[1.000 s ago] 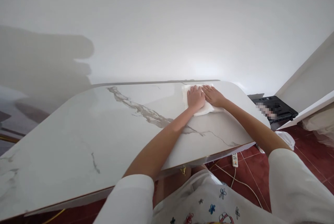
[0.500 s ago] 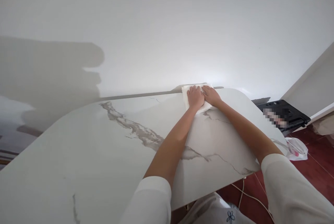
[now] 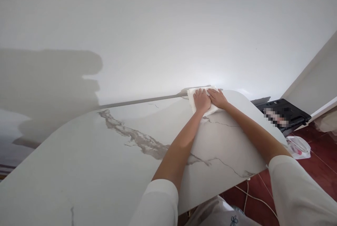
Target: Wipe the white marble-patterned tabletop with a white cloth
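A folded white cloth (image 3: 193,102) lies flat on the far edge of a white table (image 3: 110,170) with grey-brown marbling, close against the wall. My left hand (image 3: 202,100) presses down on the cloth, its fingers bent over the far part. Beside it and nearly touching, my right hand (image 3: 217,98) rests on the cloth's right part with fingers stretched out flat. Both arms reach forward across the tabletop. The palms and the cloth beneath them are hidden.
A pale wall (image 3: 163,36) rises behind the table. To the right sits a black case (image 3: 296,112), partly blurred out, with a clear plastic bag (image 3: 298,147) near the red floor (image 3: 323,164). A white cable (image 3: 259,201) runs below the table's near edge.
Both hands and the cloth have slid a little to the right along the table's far edge. The view has tilted slightly.
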A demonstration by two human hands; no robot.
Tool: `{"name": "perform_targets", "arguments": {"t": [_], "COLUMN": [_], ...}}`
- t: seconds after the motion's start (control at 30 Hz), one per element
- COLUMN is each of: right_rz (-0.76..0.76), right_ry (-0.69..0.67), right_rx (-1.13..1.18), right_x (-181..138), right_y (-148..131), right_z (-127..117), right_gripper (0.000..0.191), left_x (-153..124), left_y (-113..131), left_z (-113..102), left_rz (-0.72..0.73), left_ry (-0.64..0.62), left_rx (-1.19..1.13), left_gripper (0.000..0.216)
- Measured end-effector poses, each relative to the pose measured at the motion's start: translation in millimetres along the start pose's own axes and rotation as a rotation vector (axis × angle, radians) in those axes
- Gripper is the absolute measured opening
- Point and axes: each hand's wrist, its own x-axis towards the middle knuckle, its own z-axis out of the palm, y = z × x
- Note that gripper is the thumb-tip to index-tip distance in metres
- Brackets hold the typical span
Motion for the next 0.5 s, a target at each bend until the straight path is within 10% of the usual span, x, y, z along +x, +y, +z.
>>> {"name": "perform_targets", "arguments": {"t": [0.5], "right_rz": [-0.005], "right_ry": [-0.059], "right_rx": [-0.048], "right_x": [-70], "right_y": [-31], "right_z": [-10], "right_gripper": [0.054], "left_x": [-75], "left_y": [7], "left_z": [-32], "left_rz": [0.038], "left_ry": [-0.053], "left_rx": [-0.007], "left_gripper": [0.047]}}
